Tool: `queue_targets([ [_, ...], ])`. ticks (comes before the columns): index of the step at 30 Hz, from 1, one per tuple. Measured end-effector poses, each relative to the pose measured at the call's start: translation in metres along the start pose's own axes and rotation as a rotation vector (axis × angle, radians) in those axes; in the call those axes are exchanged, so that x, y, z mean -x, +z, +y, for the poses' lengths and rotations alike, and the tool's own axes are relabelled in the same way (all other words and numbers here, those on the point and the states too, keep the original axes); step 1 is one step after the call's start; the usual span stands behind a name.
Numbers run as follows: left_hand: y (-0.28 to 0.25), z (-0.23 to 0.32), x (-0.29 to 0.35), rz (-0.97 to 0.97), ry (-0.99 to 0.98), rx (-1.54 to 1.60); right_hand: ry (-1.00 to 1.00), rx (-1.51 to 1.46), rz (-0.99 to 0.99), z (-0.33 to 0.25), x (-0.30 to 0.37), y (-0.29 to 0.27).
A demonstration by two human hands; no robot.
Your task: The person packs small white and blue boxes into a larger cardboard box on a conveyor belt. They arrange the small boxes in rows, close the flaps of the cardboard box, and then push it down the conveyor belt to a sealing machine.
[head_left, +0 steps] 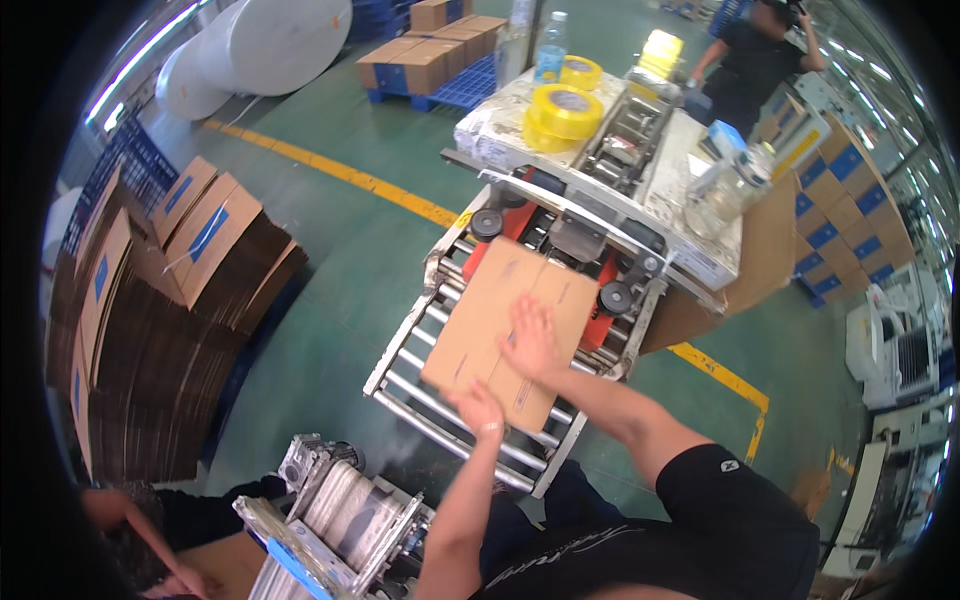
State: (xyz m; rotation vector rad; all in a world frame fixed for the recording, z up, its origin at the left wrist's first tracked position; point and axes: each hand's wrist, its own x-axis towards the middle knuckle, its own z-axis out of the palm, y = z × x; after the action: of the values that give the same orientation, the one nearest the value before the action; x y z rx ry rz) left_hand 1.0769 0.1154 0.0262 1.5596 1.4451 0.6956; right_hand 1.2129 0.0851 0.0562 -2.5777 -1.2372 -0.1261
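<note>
A closed brown cardboard box (485, 300) lies on the roller conveyor (415, 385) in front of me, its far end reaching the red-sided taping machine (577, 240). My right hand (533, 340) rests open on the box's top, fingers spread, right of the middle seam. At the box's near edge is my left hand (480, 408), its fingers stretched out against the cardboard and gripping nothing. Two black wheels, including the left wheel (487, 224), flank the box's far end.
Rolls of yellow tape (565, 110) and a water bottle (551, 48) stand on the machine's left top; a clear jar (715, 205) stands on the right. Flattened cartons (150, 350) are stacked at left. Another person's hand (195, 580) shows lower left, beside a belt machine (345, 515). Someone in black (750, 65) stands beyond.
</note>
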Motion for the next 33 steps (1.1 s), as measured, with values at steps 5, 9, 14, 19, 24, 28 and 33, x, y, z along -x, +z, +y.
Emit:
queue_targets([
  [5, 0.052, 0.050, -0.052, -0.094, -0.083, 0.021, -0.021, -0.086, 0.123, 0.049, -0.067, 0.018],
  [9, 0.107, 0.036, -0.075, -0.445, 0.207, -0.236, -0.600, -0.380, 0.117, 0.057, -0.028, -0.004],
  [14, -0.021, 0.073, 0.007, -0.153, 0.191, 0.197, -0.894, -0.285, -0.241, 0.061, 0.004, -0.003],
  [19, -0.244, 0.015, 0.192, -0.188, 0.194, -0.600, -0.954, 0.395, -0.633, 0.109, -0.040, 0.053],
  [24, -0.493, -0.049, 0.427, 0.658, -0.418, -1.192, -1.088, 0.093, -0.714, 0.033, 0.025, 0.077],
  [28, -0.644, -0.073, 0.728, 1.171, -1.001, -1.608, -1.092, -0.015, -1.185, -0.011, 0.194, 0.116],
  [33, -0.683, -0.138, 0.959, 1.062, -1.644, -0.904, -1.148, 0.107, -1.563, -0.108, 0.412, 0.125],
])
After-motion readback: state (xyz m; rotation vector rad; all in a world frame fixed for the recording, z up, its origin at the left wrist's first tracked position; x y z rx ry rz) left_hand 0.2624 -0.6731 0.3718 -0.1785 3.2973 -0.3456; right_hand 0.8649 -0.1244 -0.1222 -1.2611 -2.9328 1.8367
